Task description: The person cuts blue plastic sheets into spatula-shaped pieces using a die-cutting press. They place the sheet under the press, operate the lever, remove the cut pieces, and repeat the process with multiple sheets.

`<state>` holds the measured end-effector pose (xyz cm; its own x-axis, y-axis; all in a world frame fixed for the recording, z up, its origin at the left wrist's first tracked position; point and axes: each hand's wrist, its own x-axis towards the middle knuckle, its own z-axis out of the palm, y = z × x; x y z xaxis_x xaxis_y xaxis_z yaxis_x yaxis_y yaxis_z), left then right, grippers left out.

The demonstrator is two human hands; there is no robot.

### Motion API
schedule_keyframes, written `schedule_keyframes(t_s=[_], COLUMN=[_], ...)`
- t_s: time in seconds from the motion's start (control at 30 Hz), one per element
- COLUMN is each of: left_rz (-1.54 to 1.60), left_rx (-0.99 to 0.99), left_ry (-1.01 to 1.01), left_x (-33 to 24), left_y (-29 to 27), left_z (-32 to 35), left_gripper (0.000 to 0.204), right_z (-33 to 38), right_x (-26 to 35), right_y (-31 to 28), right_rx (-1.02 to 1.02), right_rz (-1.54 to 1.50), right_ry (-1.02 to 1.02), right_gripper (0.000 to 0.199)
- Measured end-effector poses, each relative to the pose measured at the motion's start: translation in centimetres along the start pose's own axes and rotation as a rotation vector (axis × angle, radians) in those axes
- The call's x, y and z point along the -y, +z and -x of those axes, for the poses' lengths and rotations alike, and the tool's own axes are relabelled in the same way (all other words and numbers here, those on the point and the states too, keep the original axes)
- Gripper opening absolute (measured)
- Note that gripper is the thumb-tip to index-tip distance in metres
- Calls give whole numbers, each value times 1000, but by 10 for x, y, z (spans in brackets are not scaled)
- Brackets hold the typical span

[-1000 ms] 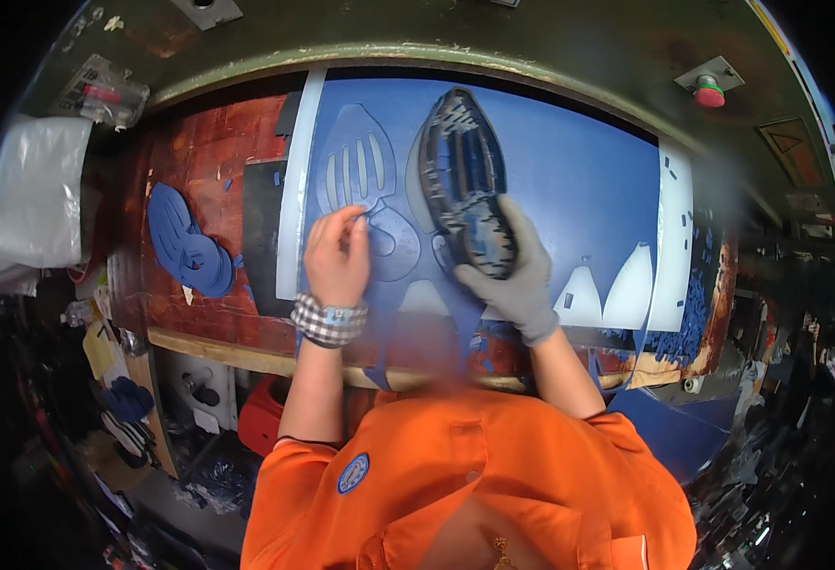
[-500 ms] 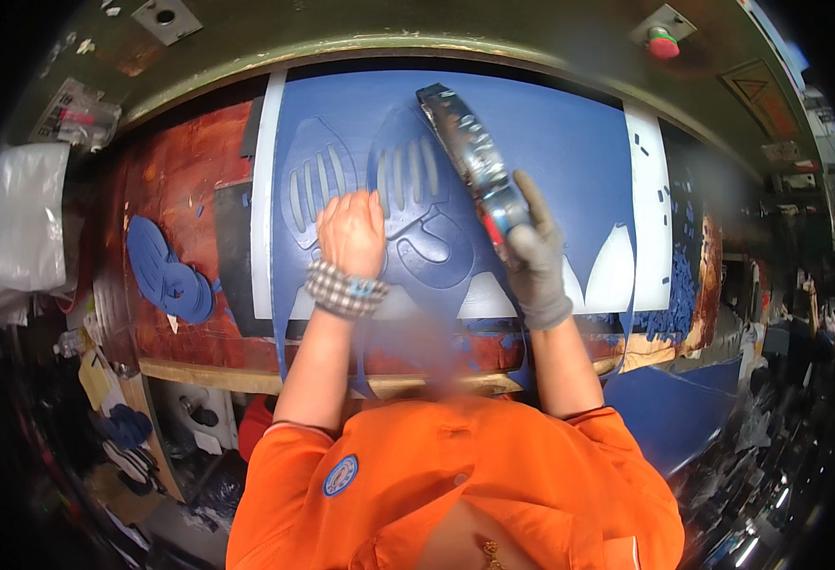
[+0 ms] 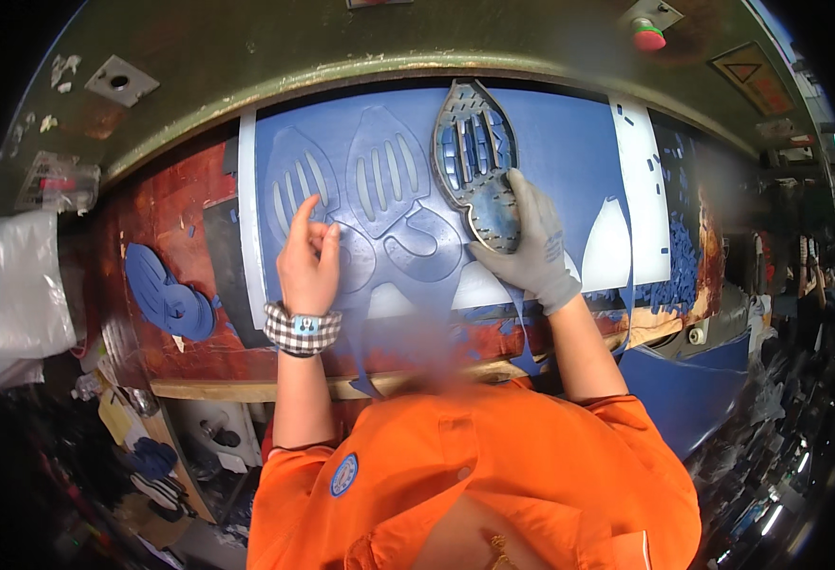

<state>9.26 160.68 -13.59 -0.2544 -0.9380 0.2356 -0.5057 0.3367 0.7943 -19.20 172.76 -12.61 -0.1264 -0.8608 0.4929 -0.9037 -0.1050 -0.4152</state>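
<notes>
A metal cutting die [image 3: 479, 142], shaped like a slotted sole, lies on the blue sheet [image 3: 555, 142] beside two outlines cut into it. Its rim curves to a narrow point at the far end, and blue strips sit between its blades. My right hand [image 3: 531, 245], in a grey glove, grips the die's near end, thumb and fingers on either side. Bare, with a checkered band at the wrist, my left hand [image 3: 308, 261] hovers over the left cut piece [image 3: 280, 157]; its index finger points out and the others are loosely bent. The second cut piece [image 3: 389, 171] lies between hand and die.
Stacked blue cut pieces [image 3: 166, 294] rest on the reddish board [image 3: 189, 209] at left. Small blue scraps [image 3: 669, 285] are heaped at right. A white board [image 3: 626, 161] shows under the sheet. Across the back runs a green machine beam [image 3: 341, 47] with a red button [image 3: 647, 36].
The die, tilted up on its edge before, now lies with its open face up on the sheet. My left hand has shifted left and its fingers have loosened.
</notes>
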Motion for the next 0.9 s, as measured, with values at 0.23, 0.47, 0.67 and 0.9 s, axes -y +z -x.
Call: schedule_keyframes(t_s=[0.23, 0.47, 0.67, 0.9], left_rz=[-264, -306, -372, -534], left_rx=[-214, -216, -316, -297], left_ry=[17, -295, -155, -199], left_x=[48, 85, 94, 95], left_y=[-43, -37, -21, -21], left_z=[6, 6, -70, -91], left_gripper=[37, 30, 30, 31], right_z=[-29, -173, -214, -179], right_x=[-48, -109, -87, -89], right_y=[-6, -64, -41, -37], right_rx=[-270, -587, -657, -623], right_rz=[-92, 527, 486, 272], right_ry=[320, 134, 122, 132], right_gripper=[78, 93, 111, 100])
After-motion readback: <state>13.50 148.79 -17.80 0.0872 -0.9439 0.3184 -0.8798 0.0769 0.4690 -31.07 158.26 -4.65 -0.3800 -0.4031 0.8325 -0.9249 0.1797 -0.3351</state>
